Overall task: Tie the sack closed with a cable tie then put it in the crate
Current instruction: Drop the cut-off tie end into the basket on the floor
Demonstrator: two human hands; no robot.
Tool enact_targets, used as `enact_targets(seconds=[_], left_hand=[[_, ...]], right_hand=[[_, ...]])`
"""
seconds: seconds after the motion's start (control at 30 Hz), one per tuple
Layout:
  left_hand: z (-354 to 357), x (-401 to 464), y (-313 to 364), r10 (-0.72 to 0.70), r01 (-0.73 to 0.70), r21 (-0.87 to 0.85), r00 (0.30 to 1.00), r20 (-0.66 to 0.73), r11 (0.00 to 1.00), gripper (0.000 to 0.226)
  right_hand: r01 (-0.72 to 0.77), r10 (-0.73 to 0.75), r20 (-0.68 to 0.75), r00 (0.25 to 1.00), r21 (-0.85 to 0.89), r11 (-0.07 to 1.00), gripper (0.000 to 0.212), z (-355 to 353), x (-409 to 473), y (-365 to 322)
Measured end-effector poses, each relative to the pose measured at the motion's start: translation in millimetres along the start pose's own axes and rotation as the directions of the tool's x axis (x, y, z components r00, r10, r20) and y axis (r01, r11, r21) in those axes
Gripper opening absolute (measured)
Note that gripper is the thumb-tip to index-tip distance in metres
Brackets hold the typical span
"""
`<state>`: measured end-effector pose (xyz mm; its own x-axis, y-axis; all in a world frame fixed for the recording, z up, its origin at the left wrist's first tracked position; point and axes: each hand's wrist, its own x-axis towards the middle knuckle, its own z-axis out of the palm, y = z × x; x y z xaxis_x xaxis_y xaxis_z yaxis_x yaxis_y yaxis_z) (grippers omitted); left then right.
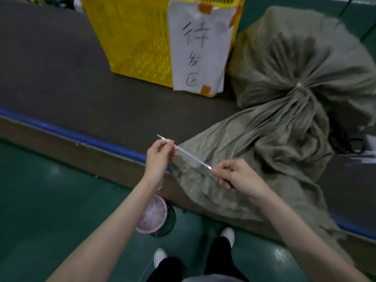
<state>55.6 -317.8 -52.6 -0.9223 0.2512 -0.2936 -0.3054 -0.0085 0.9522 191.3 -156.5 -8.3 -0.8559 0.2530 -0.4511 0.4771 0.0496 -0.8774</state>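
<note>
A grey-green sack point(289, 64) lies on the dark table at the right, its neck point(301, 88) gathered and cinched by a pale tie, with loose cloth point(254, 159) spilling over the table's front edge. A white cable tie point(190, 156) is stretched straight between my hands, just above that loose cloth. My left hand point(157, 159) pinches the tie near its pointed end, and my right hand point(237, 176) pinches the other end. The yellow crate point(130, 37) stands at the back of the table, left of the sack.
A white paper sign point(201, 45) with handwritten characters is taped to the crate. The table point(50, 68) has a blue front edge point(81, 137). A pink round basket point(151, 215) stands on the green floor by my feet. Black scissors point(352, 142) lie at the right.
</note>
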Motion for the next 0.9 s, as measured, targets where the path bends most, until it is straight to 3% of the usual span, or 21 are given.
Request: enact_targets(seconds=[0.23, 0.47, 0.9], left_hand=[[-119, -12, -66, -0.223, 0.218, -0.047, 0.955, -0.195, 0.975, 0.013], [-220, -14, -134, -0.523, 0.546, 0.013, 0.808, -0.270, 0.838, 0.027], [-270, 20, -268, -0.607, 0.646, 0.091, 0.750, -0.262, 0.758, 0.021]], right_hand=[[-0.063, 0.085, 0.141, 0.986, -0.156, 0.986, 0.037, 127, 20, 28], [-0.172, 0.240, 0.149, 0.959, -0.366, 0.915, 0.030, 209, 64, 97], [-0.374, 0.469, 0.028, 0.883, -0.564, 0.736, 0.028, 274, 179, 243]])
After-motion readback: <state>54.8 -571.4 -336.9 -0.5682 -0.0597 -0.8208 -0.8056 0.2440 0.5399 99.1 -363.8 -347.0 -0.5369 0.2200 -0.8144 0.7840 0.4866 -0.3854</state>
